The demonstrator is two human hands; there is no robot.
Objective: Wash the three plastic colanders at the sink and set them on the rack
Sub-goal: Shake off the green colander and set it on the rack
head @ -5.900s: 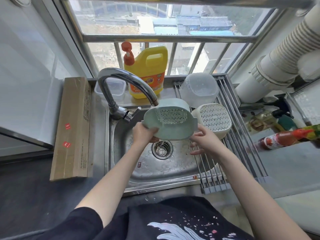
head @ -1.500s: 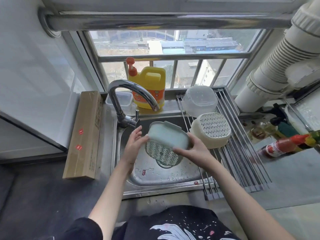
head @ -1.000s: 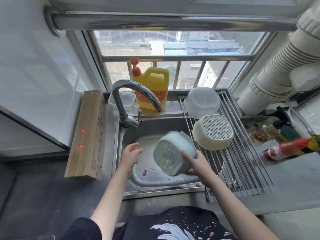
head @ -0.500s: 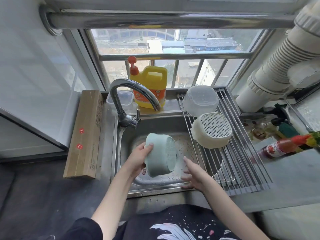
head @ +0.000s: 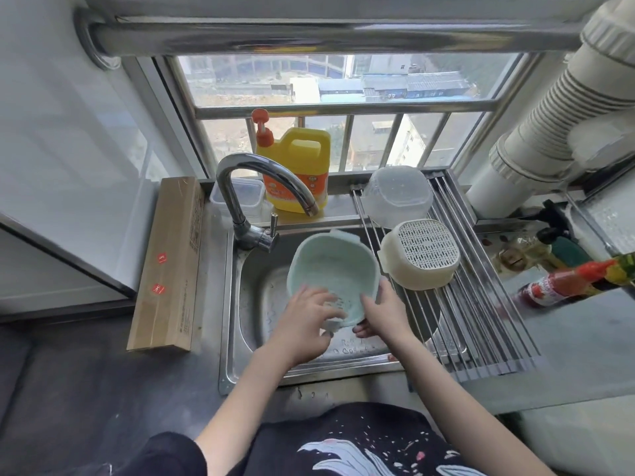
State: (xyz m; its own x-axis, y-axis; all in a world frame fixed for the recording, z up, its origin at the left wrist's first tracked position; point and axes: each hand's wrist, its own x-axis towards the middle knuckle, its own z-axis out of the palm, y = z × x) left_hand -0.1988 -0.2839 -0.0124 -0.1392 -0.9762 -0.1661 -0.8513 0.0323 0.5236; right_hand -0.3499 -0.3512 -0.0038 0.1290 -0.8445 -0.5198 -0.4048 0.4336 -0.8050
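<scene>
Turned from sideways to mouth-up, the pale green colander (head: 332, 274) sits gripped by both hands (head: 347, 312).

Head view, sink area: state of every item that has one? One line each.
Green colander: open side up over the sink, tilted, held at its near rim.
Left hand: fingers inside the colander, blurred.
Right hand: grips the colander's near right rim.
Cream colander: upside down on the rack.
Clear colander: upside down on the rack, behind the cream one.
Faucet: no water visible.
Detergent jug: upright on the sill.
</scene>
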